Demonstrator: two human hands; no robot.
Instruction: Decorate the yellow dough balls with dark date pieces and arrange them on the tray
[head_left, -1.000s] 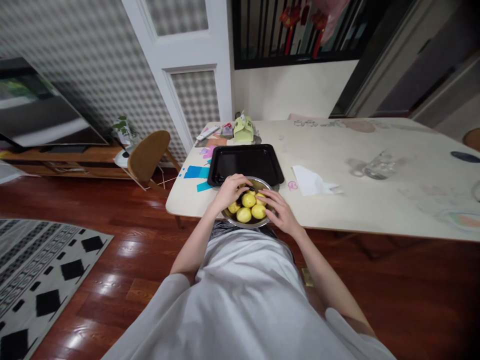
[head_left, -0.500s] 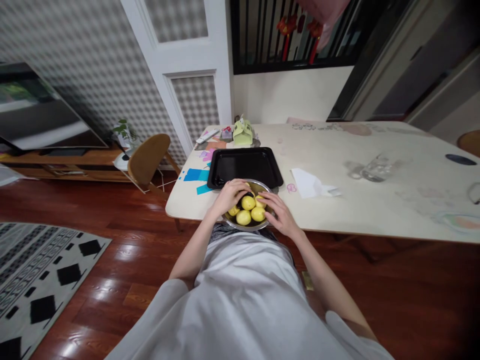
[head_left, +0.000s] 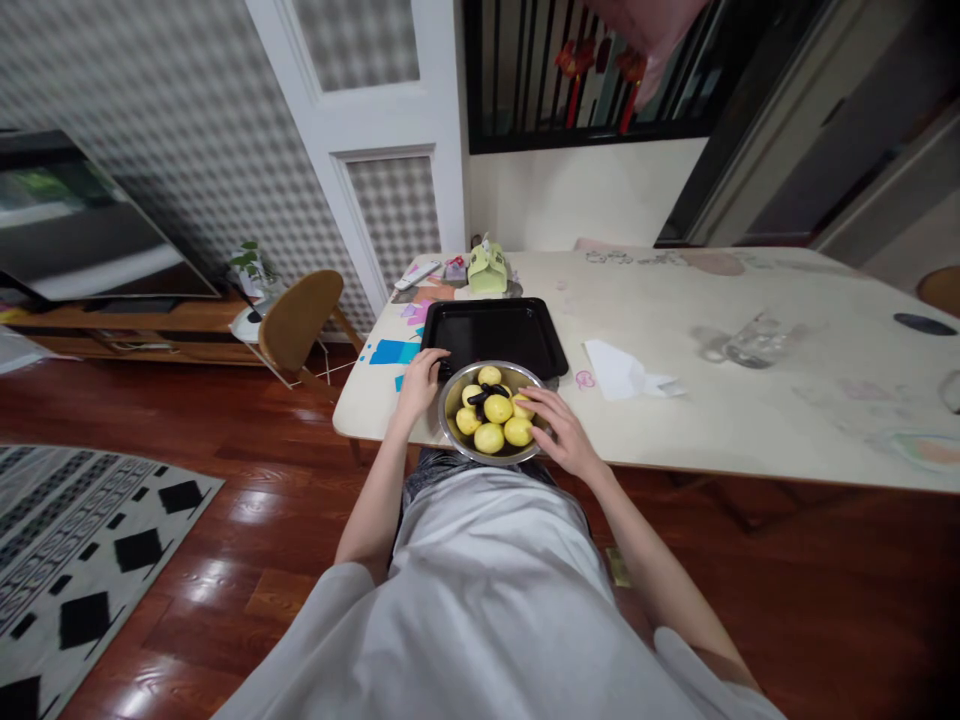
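A metal bowl (head_left: 452, 437) full of yellow lemons (head_left: 489, 438) sits at the table's near edge, in front of my body. Among the fruit lies a slim black object (head_left: 489, 394) whose kind I cannot make out. My left hand (head_left: 421, 384) is left of the bowl, by the near left corner of a black baking tray (head_left: 491, 335). Its fingers are drawn together; anything in them blends with the dark tray. My right hand (head_left: 562, 430) reaches over the bowl's right side, fingers spread and resting on the lemons there.
White folded paper (head_left: 619, 370) lies right of the tray, with a clear glass vessel (head_left: 754, 345) beyond. At the back left are a green tissue box (head_left: 487, 270) and a white remote (head_left: 417, 274). A wooden chair (head_left: 304, 320) stands left of the table (head_left: 750, 430).
My left hand has left the bowl and moved left to the tray's corner, uncovering lemons and the black object. My right hand has stayed at the bowl's right side.
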